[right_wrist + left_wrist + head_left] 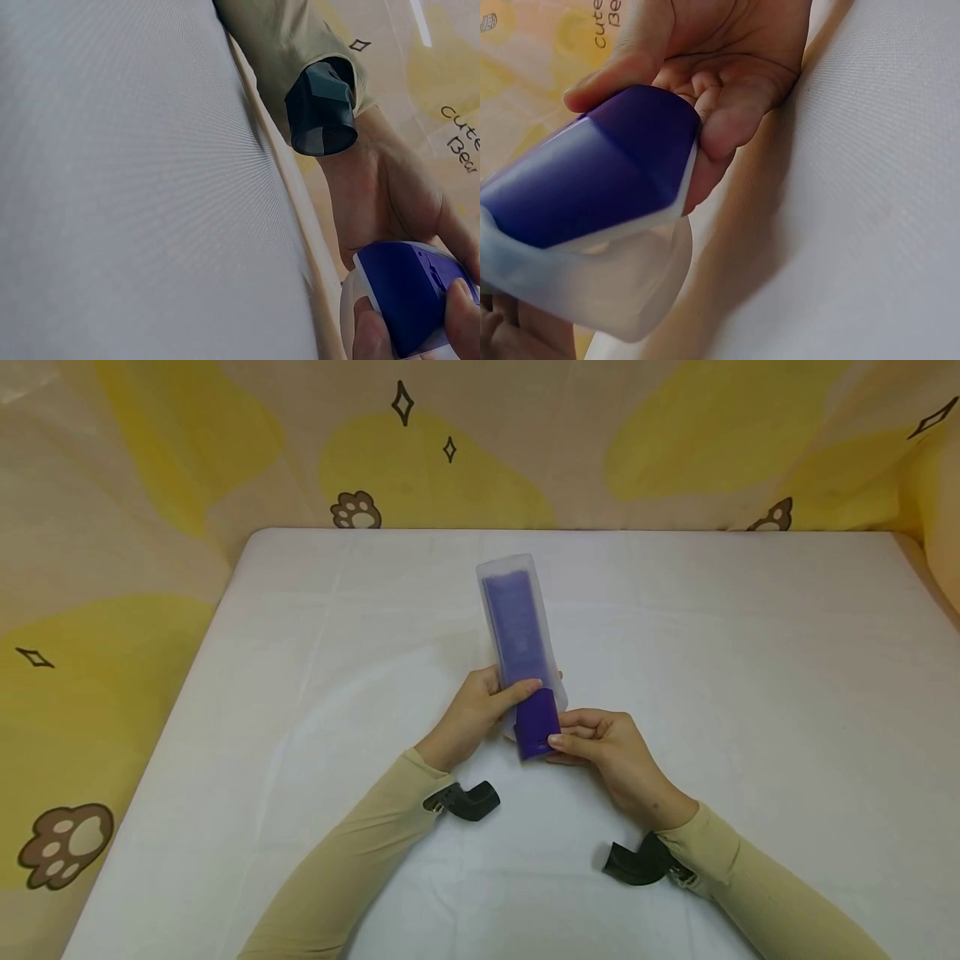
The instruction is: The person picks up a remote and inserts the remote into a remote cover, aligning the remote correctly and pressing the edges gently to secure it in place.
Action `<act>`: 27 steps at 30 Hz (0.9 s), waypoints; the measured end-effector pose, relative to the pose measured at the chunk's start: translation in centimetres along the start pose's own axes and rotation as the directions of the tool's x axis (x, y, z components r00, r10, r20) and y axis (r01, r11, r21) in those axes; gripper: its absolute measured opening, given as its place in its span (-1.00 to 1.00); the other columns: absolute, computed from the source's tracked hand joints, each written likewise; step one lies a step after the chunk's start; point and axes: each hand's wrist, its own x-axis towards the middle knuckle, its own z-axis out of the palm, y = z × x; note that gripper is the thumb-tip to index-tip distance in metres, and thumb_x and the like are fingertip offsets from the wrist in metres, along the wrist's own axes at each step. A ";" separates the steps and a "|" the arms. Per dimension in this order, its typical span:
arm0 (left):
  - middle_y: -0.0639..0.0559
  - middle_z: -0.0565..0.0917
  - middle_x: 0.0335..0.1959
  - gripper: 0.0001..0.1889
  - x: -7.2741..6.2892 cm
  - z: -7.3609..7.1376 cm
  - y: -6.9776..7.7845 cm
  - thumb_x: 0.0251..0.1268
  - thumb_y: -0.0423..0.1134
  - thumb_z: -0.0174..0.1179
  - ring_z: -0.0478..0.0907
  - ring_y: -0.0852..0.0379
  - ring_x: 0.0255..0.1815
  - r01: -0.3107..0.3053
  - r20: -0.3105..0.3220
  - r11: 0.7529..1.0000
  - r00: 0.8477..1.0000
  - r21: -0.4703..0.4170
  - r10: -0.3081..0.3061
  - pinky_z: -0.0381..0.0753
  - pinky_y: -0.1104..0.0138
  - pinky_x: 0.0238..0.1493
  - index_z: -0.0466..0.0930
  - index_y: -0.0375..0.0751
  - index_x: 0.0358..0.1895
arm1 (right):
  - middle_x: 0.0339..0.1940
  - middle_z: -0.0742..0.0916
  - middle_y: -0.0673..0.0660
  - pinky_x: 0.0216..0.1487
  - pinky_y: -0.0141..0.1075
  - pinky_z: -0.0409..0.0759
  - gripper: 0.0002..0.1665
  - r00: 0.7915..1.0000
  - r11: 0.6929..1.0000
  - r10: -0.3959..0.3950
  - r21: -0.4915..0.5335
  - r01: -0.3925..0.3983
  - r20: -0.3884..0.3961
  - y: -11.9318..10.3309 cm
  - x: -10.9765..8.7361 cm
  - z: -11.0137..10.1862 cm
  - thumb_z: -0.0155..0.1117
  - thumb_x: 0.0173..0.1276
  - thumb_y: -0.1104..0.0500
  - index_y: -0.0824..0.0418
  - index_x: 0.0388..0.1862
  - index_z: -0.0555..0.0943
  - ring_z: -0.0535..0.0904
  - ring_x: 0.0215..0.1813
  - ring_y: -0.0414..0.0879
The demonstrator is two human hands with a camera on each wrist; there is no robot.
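Note:
A long purple object (538, 722) with a pale underside sits partly inside a translucent plastic sleeve (517, 627); its exact kind cannot be told. Its bare glossy end points toward me, and the covered part shows through the sleeve. My left hand (480, 706) grips the sleeve from the left, thumb across the top near the sleeve's lower end. From the right, my right hand (603, 747) pinches the bare purple end between thumb and fingers. In the left wrist view, the sleeve's mouth (641, 300) hangs loosely below the purple end (622, 165). Some left fingers are hidden beneath.
A white cloth-covered table (750, 677) lies under both hands. Behind it and at the left hangs a yellow and beige curtain (480, 468) with paw prints. Black curved wrist pieces (472, 800) stick out from both sleeve cuffs.

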 end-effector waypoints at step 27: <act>-0.32 0.50 0.16 -0.63 0.2 0.0 -0.3 0.42 -0.39 -0.01 0.48 -0.01 0.18 0.017 0.014 0.999 1.000 -0.034 -0.017 0.42 0.26 0.21 0.34 -0.53 0.21 | -0.30 0.76 0.15 -0.09 -0.13 0.62 -0.79 1.000 0.999 0.001 0.038 0.000 -0.028 0.2 0.1 0.0 0.18 0.21 0.53 0.48 -0.14 0.54 0.69 -0.14 0.01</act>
